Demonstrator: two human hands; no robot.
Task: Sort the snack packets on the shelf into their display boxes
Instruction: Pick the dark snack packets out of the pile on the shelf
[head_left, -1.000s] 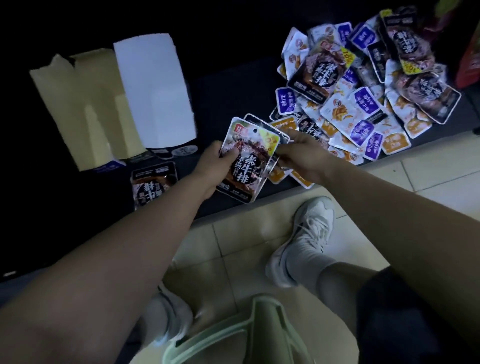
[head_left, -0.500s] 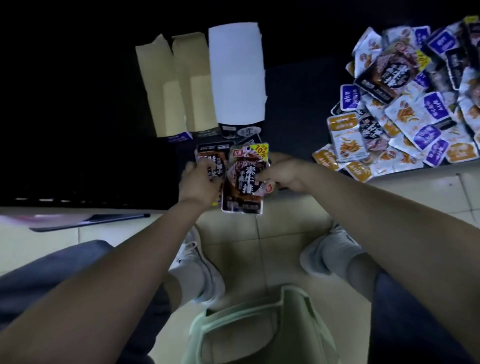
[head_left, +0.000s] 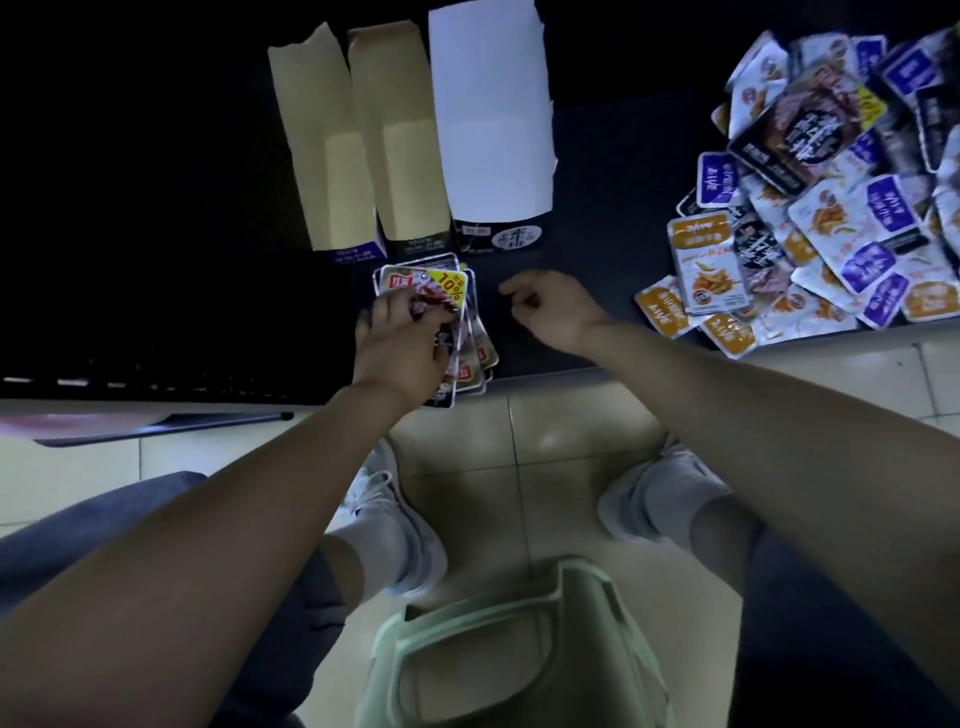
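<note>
Nearest to me is a pale green stool (head_left: 498, 665), with white shoes (head_left: 384, 499) on the tiles either side of it. Past those, both forearms reach up to the front edge of the dark shelf (head_left: 597, 234).

My left hand (head_left: 400, 348) lies on top of the stack of dark packets (head_left: 447, 291), fingers bent down onto the top one. I cannot tell whether it is gripping the stack or only pressing it flat, because the hand hides the near edge. The stack sits at the shelf front, fanned a little, its near end poking over the edge, just in front of the boxes. My right hand (head_left: 550, 312) is beside it, apart from the stack, loosely curled and holding nothing.

I judge these packets to be light, thin foil pouches: glossy, so they will slide over one another, and floppy across the middle but firmer along the sealed borders. I would square the fan first, then pinch the whole stack across its two long edges, thumb on one side and fingers on the other, so that none slips out. They look hardly fragile, though squeezing the middle would crease them.

Just behind stand the two tan boxes (head_left: 322, 140) and the white box (head_left: 491, 114), side by side, flaps raised. The white one carries a dark front label and seems the likely home for this stack.

Farther right, well apart, the loose pile (head_left: 831, 218) of purple, orange and dark packets waits unsorted.
</note>
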